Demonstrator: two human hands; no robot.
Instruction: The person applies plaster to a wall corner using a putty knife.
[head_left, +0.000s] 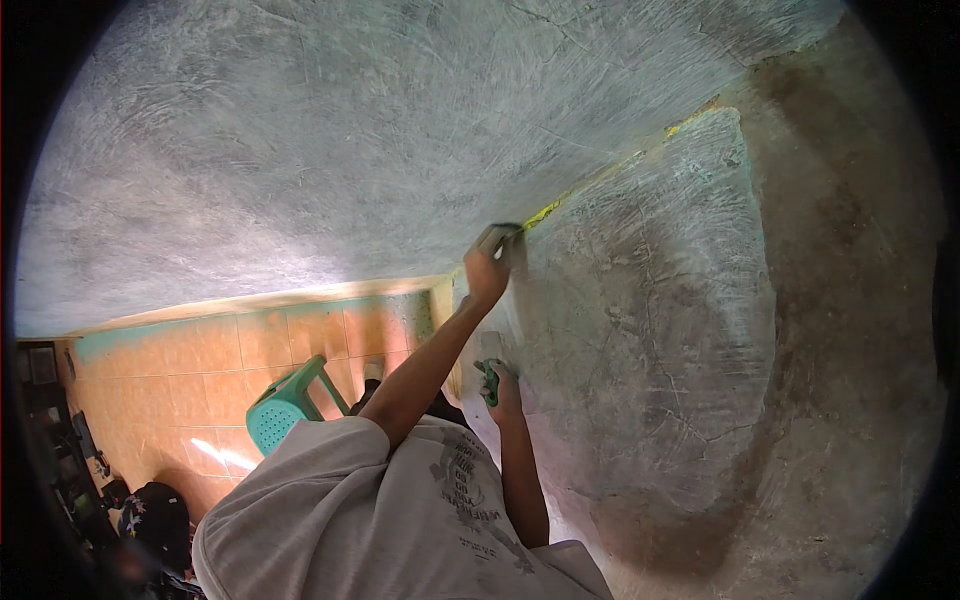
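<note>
Head view, left hand (487, 264) was near the yellow seam (545, 212) toward one o'clock, its grip curled, contents impossible to tell, right hand (507, 388) at six o'clock had its grip wrapped round a green-handled scraper (490, 371), green stool (282, 412) stood at eight o'clock.

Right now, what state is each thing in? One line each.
left hand: raised at the seam; grip blurred, can't tell
right hand: closed on the scraper
scraper: held, blade pointing away from body
seam: partly yellow
wall: patchy, cracked
stool: unoccupied
tiles: partly sunlit
</note>
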